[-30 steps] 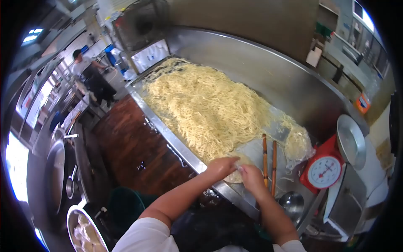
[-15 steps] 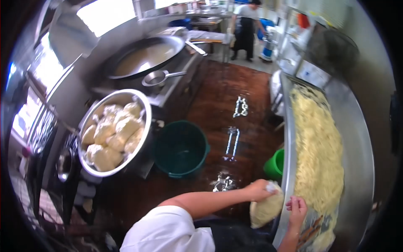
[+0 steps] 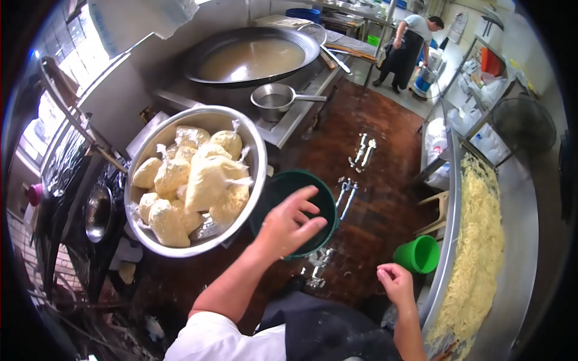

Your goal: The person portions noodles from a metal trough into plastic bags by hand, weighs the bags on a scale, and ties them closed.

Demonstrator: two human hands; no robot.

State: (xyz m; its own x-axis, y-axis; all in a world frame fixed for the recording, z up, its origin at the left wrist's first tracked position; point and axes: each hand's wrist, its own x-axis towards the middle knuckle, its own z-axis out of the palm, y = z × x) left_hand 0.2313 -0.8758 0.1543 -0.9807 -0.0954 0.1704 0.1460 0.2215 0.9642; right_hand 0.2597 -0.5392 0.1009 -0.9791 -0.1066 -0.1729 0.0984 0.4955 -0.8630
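Note:
My left hand (image 3: 290,221) hangs over the dark green tub (image 3: 322,240), fingers spread and holding nothing. Just left of it is a large metal bowl (image 3: 257,174) heaped with knotted clear plastic bags of pale yellow food. One filled bag (image 3: 209,180) lies on top of the heap, its knot toward my left hand. My right hand (image 3: 396,283) is near the metal trough (image 3: 442,286), fingers curled together with nothing visible in them. Pale yellow shredded food (image 3: 475,240) fills much of the trough.
A bright green bucket (image 3: 417,255) stands on the wet brown floor beside the trough. Beyond the bowl are a saucepan (image 3: 274,102) and a wide wok of cloudy liquid (image 3: 253,59). At the back, a person in a dark apron (image 3: 404,54) stands beside a blue-and-white container (image 3: 426,78).
My left hand has moved from the trough side to beside the bowl and let go of the filled bag, which now lies on the heap. My view has turned left.

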